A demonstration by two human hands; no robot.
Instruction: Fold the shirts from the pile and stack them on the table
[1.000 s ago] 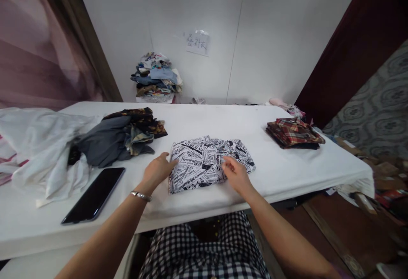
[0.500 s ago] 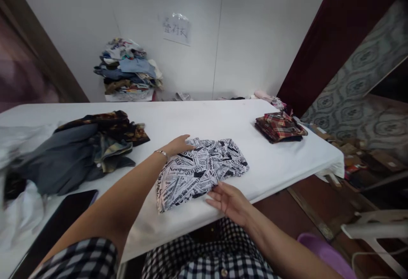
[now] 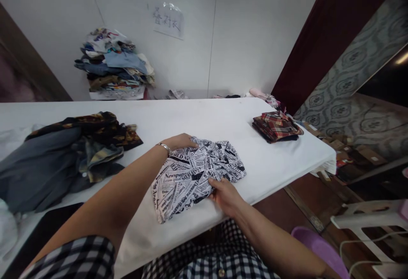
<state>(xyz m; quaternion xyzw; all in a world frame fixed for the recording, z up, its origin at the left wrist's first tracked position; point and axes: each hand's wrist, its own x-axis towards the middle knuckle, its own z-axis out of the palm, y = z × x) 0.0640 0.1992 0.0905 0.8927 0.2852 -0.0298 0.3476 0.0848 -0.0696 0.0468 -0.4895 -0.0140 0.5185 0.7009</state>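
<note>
Near the front edge of the white desk (image 3: 223,121) lay the folded newspaper-print shirt (image 3: 194,172), a flat bundle of thin woven cloth with black lettering on white; the left hand (image 3: 180,141) rested at its far left corner, palm down and fingers laid loosely on the fabric, a metal bracelet (image 3: 165,147) at the wrist; the right hand (image 3: 225,194) was at the near right edge, fingers curled and pinching the hem between thumb and fingertips. Judging by its slack folds and rumpled top layer, the shirt would be light and wholly limp, with no stiffness to keep its shape when lifted; it would likely sag and come unfolded if taken by one corner alone, so the safer hold seemed to be at two opposite edges, with all layers caught together. The cloth looked dry and not slippery, and nothing about it seemed fragile. To the left a heap of dark garments (image 3: 63,151) lay well apart; a folded plaid shirt (image 3: 276,126) sat near the desk's right end; a stack of clothes (image 3: 114,64) stood against the wall beyond.
</note>
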